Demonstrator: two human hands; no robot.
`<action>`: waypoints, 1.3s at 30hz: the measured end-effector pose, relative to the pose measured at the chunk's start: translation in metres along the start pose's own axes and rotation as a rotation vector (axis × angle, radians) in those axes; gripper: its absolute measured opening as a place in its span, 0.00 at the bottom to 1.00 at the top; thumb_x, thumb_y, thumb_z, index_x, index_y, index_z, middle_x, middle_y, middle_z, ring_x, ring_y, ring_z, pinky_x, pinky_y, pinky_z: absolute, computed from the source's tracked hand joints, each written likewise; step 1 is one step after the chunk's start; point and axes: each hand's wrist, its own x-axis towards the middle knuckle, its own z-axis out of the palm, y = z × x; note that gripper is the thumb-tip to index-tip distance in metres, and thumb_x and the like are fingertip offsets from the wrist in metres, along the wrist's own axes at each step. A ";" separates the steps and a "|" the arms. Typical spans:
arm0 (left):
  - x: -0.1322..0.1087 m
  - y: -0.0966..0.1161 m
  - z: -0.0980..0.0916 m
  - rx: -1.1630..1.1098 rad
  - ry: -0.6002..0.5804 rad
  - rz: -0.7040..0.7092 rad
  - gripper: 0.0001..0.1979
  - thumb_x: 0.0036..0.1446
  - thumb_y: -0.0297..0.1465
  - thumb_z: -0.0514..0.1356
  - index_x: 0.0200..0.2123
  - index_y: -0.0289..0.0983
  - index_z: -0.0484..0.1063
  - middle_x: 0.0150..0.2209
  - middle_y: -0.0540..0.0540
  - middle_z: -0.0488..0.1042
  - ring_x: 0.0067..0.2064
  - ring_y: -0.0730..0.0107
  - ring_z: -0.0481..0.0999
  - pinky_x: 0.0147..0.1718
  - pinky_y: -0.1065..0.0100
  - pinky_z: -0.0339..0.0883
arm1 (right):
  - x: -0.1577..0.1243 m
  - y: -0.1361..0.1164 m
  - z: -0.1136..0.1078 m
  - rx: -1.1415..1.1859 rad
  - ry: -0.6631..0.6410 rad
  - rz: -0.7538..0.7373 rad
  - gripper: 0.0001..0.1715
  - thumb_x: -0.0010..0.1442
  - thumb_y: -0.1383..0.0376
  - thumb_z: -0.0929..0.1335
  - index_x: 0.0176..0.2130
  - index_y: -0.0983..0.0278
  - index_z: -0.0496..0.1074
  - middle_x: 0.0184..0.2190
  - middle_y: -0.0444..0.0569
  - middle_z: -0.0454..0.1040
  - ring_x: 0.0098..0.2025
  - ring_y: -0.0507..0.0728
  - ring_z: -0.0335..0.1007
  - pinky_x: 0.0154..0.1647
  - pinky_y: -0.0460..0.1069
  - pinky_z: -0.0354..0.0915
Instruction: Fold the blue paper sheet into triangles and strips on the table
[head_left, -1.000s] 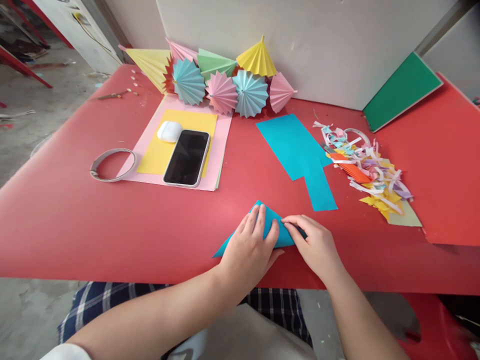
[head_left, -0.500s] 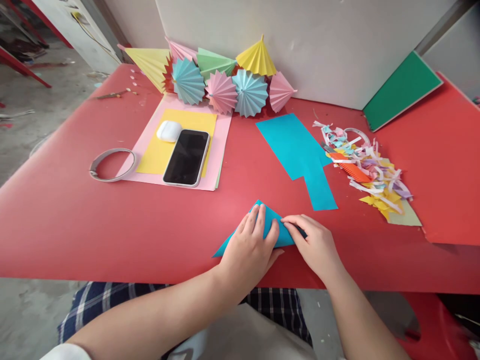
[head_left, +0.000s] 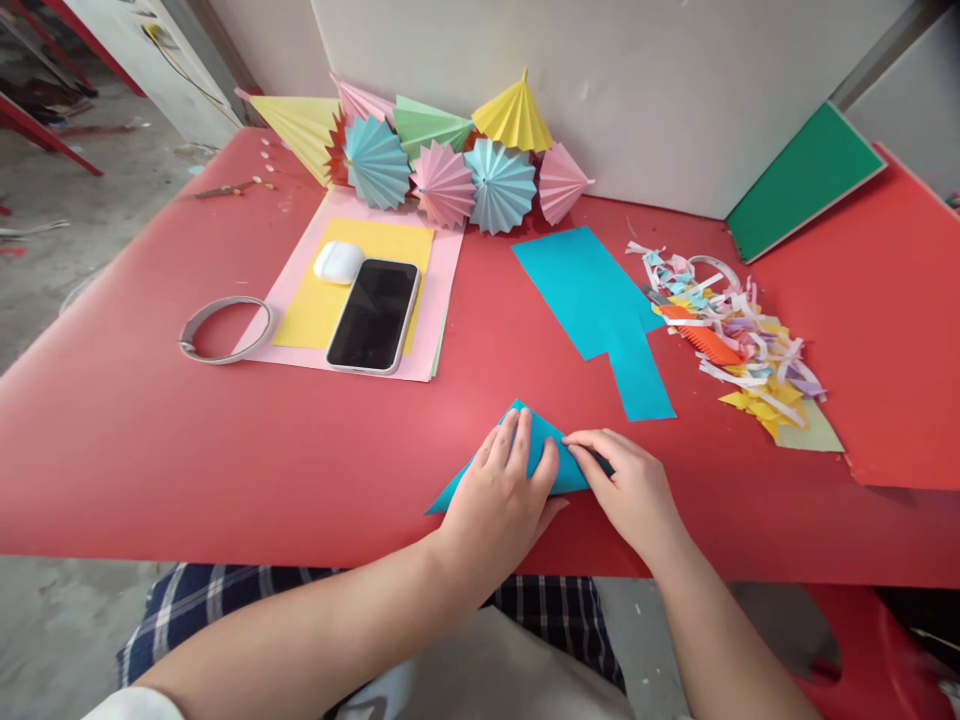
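A folded blue sheet of paper (head_left: 537, 446) lies near the front edge of the red table (head_left: 225, 450), its shape roughly triangular. My left hand (head_left: 499, 480) rests flat across it, fingers stretched out and pressing it down. At the paper's right side, my right hand (head_left: 626, 480) pinches the edge between thumb and forefinger. Much of the paper is covered by my left hand. Farther back lies a flat blue paper offcut (head_left: 592, 300) with a narrow strip running toward me.
Pleated paper umbrellas (head_left: 442, 185) stand along the wall. A phone (head_left: 373, 315) and a white earbud case (head_left: 338, 262) sit on yellow and pink paper sheets (head_left: 442, 300). A tape-like ring (head_left: 225, 355) lies left; paper scraps (head_left: 739, 340) and a green board (head_left: 802, 185) are right.
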 end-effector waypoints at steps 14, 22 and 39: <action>-0.001 0.000 0.000 -0.024 0.002 -0.001 0.25 0.59 0.42 0.50 0.54 0.31 0.56 0.57 0.27 0.57 0.60 0.44 0.54 0.54 0.53 0.57 | 0.002 0.000 0.001 0.004 -0.011 0.017 0.09 0.61 0.63 0.61 0.38 0.57 0.70 0.36 0.43 0.74 0.39 0.52 0.69 0.36 0.44 0.62; 0.000 0.000 0.000 -0.033 0.001 -0.003 0.25 0.60 0.42 0.50 0.54 0.31 0.55 0.57 0.26 0.57 0.60 0.44 0.54 0.53 0.53 0.57 | 0.002 -0.001 0.000 -0.008 -0.009 0.008 0.10 0.61 0.63 0.61 0.38 0.58 0.71 0.36 0.44 0.75 0.38 0.52 0.70 0.37 0.45 0.63; 0.001 -0.001 -0.001 0.011 -0.034 0.016 0.26 0.59 0.43 0.51 0.53 0.29 0.57 0.57 0.25 0.58 0.60 0.43 0.55 0.54 0.53 0.56 | 0.002 -0.001 0.001 0.002 -0.010 0.013 0.10 0.61 0.63 0.61 0.38 0.58 0.70 0.36 0.45 0.75 0.38 0.53 0.70 0.37 0.46 0.63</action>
